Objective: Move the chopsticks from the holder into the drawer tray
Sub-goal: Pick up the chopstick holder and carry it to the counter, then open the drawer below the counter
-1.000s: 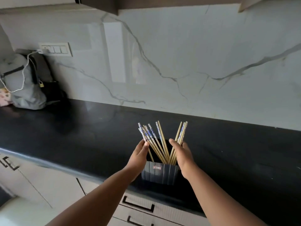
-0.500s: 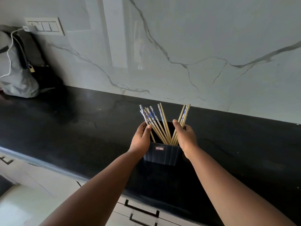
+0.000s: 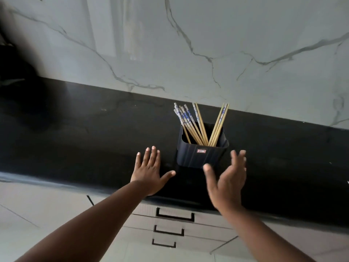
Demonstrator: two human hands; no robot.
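A dark square holder [image 3: 200, 156] stands on the black counter, with several wooden chopsticks [image 3: 196, 125] leaning out of it, some with blue-and-white tops. My left hand [image 3: 149, 171] lies flat on the counter to the left of the holder, fingers spread, holding nothing. My right hand [image 3: 226, 178] hovers open in front of the holder's right corner, fingers apart and slightly blurred. Neither hand touches the holder. Below the counter edge are three shut drawers; the top drawer's black handle [image 3: 174, 216] sits directly under the holder. No drawer tray is visible.
The black counter [image 3: 94, 140] runs left to right against a white marble wall [image 3: 188, 44]. A dark blurred shape [image 3: 15, 72] sits at the far left. White cabinet fronts [image 3: 47, 205] flank the drawers.
Both hands have let go of the holder and drawn back toward the counter's front edge, opening. The view has tilted down, bringing the drawers into sight.
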